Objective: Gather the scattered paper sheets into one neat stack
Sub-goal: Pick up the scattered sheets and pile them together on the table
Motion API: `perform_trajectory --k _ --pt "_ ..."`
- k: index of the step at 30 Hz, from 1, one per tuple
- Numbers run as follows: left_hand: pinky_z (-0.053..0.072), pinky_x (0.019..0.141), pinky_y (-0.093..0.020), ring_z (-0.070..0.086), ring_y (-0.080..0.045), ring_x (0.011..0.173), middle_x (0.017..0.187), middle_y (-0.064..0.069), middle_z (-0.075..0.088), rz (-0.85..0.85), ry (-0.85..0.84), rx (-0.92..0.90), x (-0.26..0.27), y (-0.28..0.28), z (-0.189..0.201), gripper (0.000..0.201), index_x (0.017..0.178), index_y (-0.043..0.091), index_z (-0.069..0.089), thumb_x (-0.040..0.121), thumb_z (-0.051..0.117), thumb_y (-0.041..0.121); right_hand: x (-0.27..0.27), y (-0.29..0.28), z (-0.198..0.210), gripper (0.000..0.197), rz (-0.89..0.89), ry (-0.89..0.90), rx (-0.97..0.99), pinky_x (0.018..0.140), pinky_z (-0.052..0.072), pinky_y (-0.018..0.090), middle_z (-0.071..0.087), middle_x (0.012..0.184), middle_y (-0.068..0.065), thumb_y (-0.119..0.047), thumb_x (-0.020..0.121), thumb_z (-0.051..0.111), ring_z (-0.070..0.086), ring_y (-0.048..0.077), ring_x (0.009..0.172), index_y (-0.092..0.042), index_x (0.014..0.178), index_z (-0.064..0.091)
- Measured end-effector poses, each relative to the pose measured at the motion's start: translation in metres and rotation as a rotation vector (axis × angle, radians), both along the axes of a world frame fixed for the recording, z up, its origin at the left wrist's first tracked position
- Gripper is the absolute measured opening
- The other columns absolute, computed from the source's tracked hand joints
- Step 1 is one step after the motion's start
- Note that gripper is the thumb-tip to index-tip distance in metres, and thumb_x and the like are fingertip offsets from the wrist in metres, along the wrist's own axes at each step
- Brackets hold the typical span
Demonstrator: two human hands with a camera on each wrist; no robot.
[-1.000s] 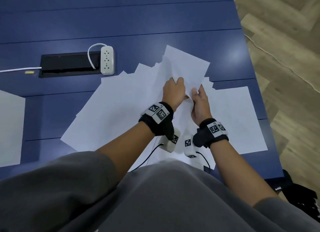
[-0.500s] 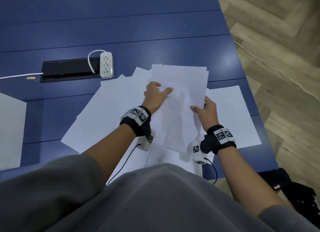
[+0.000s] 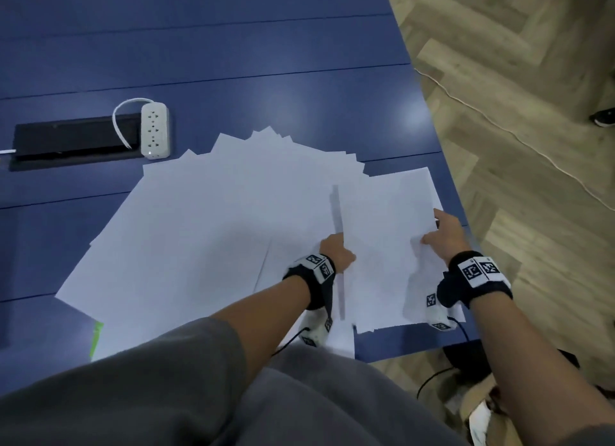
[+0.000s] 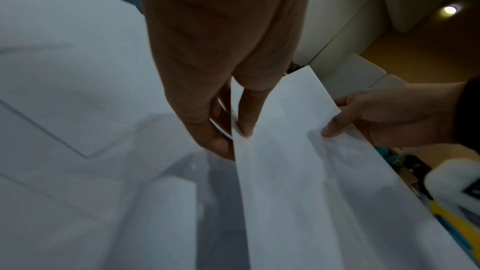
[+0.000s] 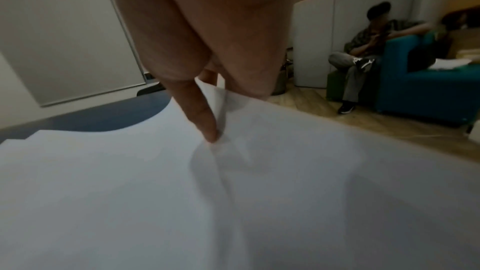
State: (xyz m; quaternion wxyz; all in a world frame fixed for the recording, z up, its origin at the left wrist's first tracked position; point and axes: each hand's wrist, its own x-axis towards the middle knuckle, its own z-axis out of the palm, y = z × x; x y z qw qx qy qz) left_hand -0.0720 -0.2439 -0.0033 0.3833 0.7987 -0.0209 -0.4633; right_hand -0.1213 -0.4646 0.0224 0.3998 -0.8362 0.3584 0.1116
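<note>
Many white paper sheets (image 3: 216, 229) lie fanned out and overlapping on the blue table (image 3: 266, 79). At the right end of the fan, a small bundle of sheets (image 3: 382, 232) is held between both hands, slightly lifted along its left edge. My left hand (image 3: 336, 251) pinches that left edge, thumb on top, as the left wrist view shows (image 4: 233, 130). My right hand (image 3: 442, 234) pinches the bundle's right edge near the table's side; in the right wrist view (image 5: 218, 126) a digit presses into the top sheet (image 5: 259, 192).
A white power strip (image 3: 154, 129) and a black cable recess (image 3: 66, 139) sit behind the papers at the left. The table's right edge (image 3: 459, 212) runs close to my right hand, with wooden floor beyond. A seated person (image 5: 363, 48) is far off.
Both hands have carried the held sheets from the middle of the pile over to its right side. The left hand, flat on top before, now pinches the left edge.
</note>
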Motion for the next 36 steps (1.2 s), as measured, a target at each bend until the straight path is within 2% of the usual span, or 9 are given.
perform_trajectory --k 5,7,10,13,17,20,24,31,36 --pt "0.049 0.081 -0.032 0.060 -0.029 0.101 0.103 -0.012 0.062 -0.071 -0.036 -0.015 -0.008 -0.048 -0.016 0.020 0.092 0.009 0.053 0.081 0.069 0.009 -0.003 -0.023 -0.010 0.024 -0.049 -0.013 -0.192 0.069 0.042 0.030 0.060 0.085 0.012 0.012 0.081 0.049 0.057 0.030 0.080 -0.005 0.093 0.060" --pt "0.049 0.073 -0.031 0.057 -0.025 0.089 0.091 -0.008 0.057 -0.049 -0.030 -0.014 -0.007 -0.060 -0.020 0.021 0.095 0.006 0.049 0.084 0.065 0.012 -0.005 -0.026 -0.016 0.028 -0.097 -0.002 -0.225 0.069 0.042 0.031 0.056 0.086 0.010 0.013 0.082 0.044 0.055 0.030 0.081 -0.004 0.100 0.057" --pt "0.042 0.054 -0.021 0.048 -0.017 0.067 0.071 0.000 0.043 -0.064 -0.064 0.072 0.003 -0.071 -0.028 0.023 0.071 0.013 0.038 0.089 0.052 0.006 -0.005 -0.026 -0.023 0.037 -0.138 0.029 -0.227 0.072 0.043 0.035 0.052 0.092 0.010 0.013 0.084 0.042 0.054 0.032 0.087 -0.002 0.116 0.049" --pt "0.029 0.044 -0.018 0.043 -0.015 0.062 0.067 0.001 0.037 -0.072 -0.108 0.133 0.008 -0.073 -0.034 0.036 0.063 0.016 0.028 0.088 0.049 0.000 -0.004 -0.023 -0.031 0.059 -0.129 0.120 -0.262 0.084 0.045 0.043 0.051 0.115 0.020 0.012 0.081 0.051 0.051 0.039 0.108 -0.004 0.135 0.033" --pt "0.036 0.048 -0.022 0.043 -0.015 0.061 0.069 0.000 0.039 -0.046 -0.112 0.137 0.009 -0.073 -0.037 0.034 0.064 0.015 0.030 0.086 0.048 -0.004 -0.004 -0.009 -0.039 0.097 -0.033 0.243 -0.572 0.101 0.030 0.055 0.027 0.143 0.026 -0.004 0.072 0.070 0.031 0.043 0.128 -0.014 0.149 0.013" --pt "0.052 0.062 -0.032 0.054 -0.021 0.067 0.085 -0.011 0.056 0.004 -0.087 0.071 0.008 -0.070 -0.029 0.010 0.082 0.007 0.050 0.086 0.053 -0.002 -0.003 0.010 -0.040 0.083 0.234 0.137 -0.478 0.102 0.028 0.051 0.028 0.143 0.014 -0.019 0.076 0.072 0.028 0.036 0.130 -0.025 0.146 0.028" --pt "0.049 0.088 -0.029 0.059 -0.030 0.106 0.120 -0.019 0.059 -0.030 -0.115 -0.001 0.014 -0.053 -0.015 0.041 0.129 0.002 0.048 0.088 0.054 -0.001 -0.001 0.041 -0.054 0.065 0.502 0.139 -0.329 0.097 0.032 0.046 0.031 0.138 0.005 -0.038 0.083 0.067 0.030 0.029 0.126 -0.034 0.141 0.037" --pt "0.042 0.096 -0.043 0.030 -0.030 0.128 0.142 -0.006 0.032 -0.103 -0.507 0.287 0.034 0.040 -0.010 0.058 0.137 0.017 0.039 0.084 0.061 0.020 0.002 0.063 -0.061 0.061 0.469 0.244 -0.386 0.092 0.040 0.052 0.028 0.139 0.005 -0.022 0.084 0.065 0.026 0.032 0.126 -0.037 0.137 0.037" --pt "0.023 0.109 -0.059 0.003 -0.036 0.143 0.157 -0.001 -0.006 -0.026 -0.374 0.680 0.029 0.116 -0.021 0.094 0.150 0.020 0.006 0.082 0.063 0.050 0.008 0.073 -0.061 0.056 0.440 0.287 -0.407 0.084 0.041 0.049 0.028 0.132 0.005 -0.011 0.081 0.062 0.028 0.034 0.120 -0.033 0.127 0.040"
